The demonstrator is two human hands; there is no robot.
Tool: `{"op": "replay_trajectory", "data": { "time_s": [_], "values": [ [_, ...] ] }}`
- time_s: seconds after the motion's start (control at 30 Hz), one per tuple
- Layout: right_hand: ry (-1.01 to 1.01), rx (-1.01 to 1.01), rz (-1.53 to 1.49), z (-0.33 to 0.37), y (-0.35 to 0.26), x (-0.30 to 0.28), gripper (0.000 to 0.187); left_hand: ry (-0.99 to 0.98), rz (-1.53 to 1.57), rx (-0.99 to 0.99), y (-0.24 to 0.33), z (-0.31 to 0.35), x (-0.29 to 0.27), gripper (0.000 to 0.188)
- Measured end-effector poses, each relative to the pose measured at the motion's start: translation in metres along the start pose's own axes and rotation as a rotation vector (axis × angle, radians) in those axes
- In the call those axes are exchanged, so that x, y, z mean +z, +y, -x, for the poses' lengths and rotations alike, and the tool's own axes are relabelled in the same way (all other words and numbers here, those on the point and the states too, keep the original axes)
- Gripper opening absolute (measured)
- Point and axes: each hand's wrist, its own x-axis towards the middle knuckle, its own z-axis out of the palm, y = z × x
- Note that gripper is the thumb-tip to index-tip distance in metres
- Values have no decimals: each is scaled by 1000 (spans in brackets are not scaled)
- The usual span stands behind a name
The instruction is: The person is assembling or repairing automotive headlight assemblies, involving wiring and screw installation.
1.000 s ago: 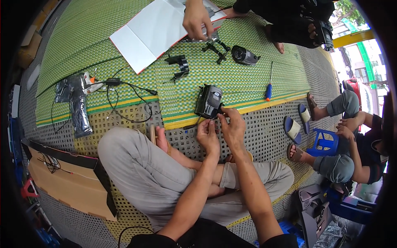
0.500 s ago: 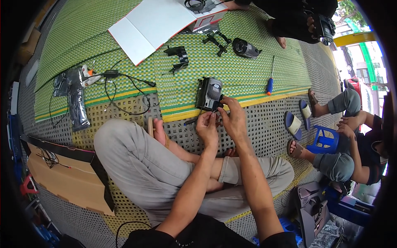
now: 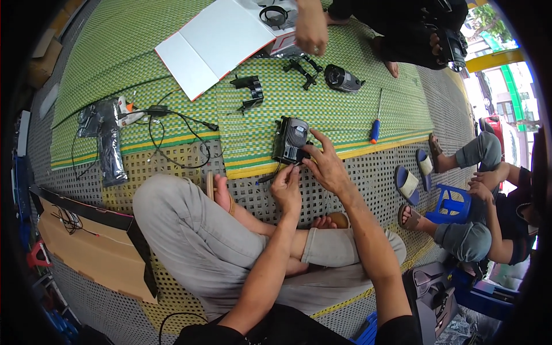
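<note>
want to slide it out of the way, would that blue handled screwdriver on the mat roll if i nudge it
Probably: the screwdriver has a rounded handle and thin shaft, lying free. The woven mat looks flat and ribbed, which may slow it. It looks light and stiff, so one hand should lift it easily.
</note>
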Motion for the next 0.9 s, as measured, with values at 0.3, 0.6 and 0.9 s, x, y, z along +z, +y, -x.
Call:
{"op": "replay_trajectory", "data": {
  "time_s": [0.3, 0.6, 0.9],
  "values": [
    [360, 261, -363, 6, -65, 0, 23, -236, -214, 59, 137, 8, -19, 16],
    [659, 892, -1311, 140, -262, -15, 23, -691, -1048, 682, 294, 117, -84, 18],
    [726, 969, -1280, 195, -294, 17, 15, -889, -934, 690, 237, 144, -141, 37]
  ]
}}
